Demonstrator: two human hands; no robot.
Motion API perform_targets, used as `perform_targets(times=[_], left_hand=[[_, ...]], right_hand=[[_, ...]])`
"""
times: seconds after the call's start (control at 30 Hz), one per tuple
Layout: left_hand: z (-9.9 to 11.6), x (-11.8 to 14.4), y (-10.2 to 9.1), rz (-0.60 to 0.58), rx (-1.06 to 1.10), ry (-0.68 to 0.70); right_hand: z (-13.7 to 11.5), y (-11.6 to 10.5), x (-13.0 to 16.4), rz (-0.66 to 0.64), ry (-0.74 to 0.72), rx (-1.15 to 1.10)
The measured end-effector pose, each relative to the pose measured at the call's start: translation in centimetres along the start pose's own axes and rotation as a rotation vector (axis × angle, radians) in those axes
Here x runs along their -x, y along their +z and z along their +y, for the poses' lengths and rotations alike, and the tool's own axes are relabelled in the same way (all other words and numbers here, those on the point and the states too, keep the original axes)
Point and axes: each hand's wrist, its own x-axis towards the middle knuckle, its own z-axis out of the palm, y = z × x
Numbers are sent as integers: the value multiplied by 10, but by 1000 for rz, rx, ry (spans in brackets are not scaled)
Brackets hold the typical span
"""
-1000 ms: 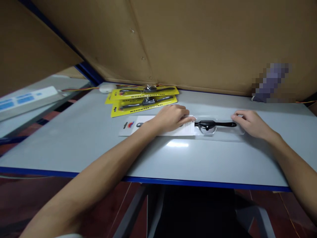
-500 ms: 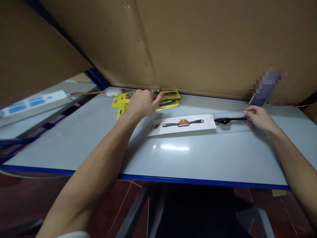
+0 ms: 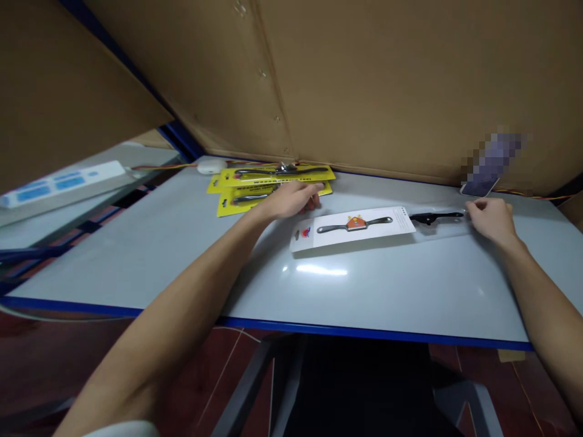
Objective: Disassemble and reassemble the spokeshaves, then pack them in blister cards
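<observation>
My right hand point(image 3: 492, 220) pinches the right end of a clear plastic blister point(image 3: 449, 229). A black spokeshave point(image 3: 427, 218) shows inside the blister, stretching out past the right edge of a white backing card point(image 3: 300, 243). The card is printed with a picture of a spokeshave and lies slightly tilted above the tabletop. My left hand point(image 3: 296, 199) is over the table between the card and some yellow packages, its fingers loosely bent and apart, with nothing seen in them. Behind it lie the yellow-carded packages point(image 3: 223, 205), each with a spokeshave point(image 3: 255, 173) showing.
The pale table point(image 3: 159, 255) has a blue front edge. A brown board point(image 3: 387, 79) stands along its back, with a phone point(image 3: 485, 173) leaning there at right. A white power strip point(image 3: 64, 185) rests on the left, its cable running behind a white rounded device point(image 3: 212, 167).
My left hand has moved right and nearer, off the yellow packages. The white card with its blister has shifted right along with my right hand.
</observation>
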Motion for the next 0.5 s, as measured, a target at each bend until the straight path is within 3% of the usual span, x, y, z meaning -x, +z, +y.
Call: perform_targets(times=[0.13,0.23,0.37,0.5], left_hand=[[3,10,-18,-352,-258,192],[0,11,-27,-497,-258,246],[-8,5,-24,-380,-64,151],[-8,-3,-4,-46,334,6]], right_hand=[[-6,-2,4,-65,-24,-82],[-12,0,6,-34,-13,-185],[-15,1,4,76,162,-413],[-10,-1,-1,128,295,-550]])
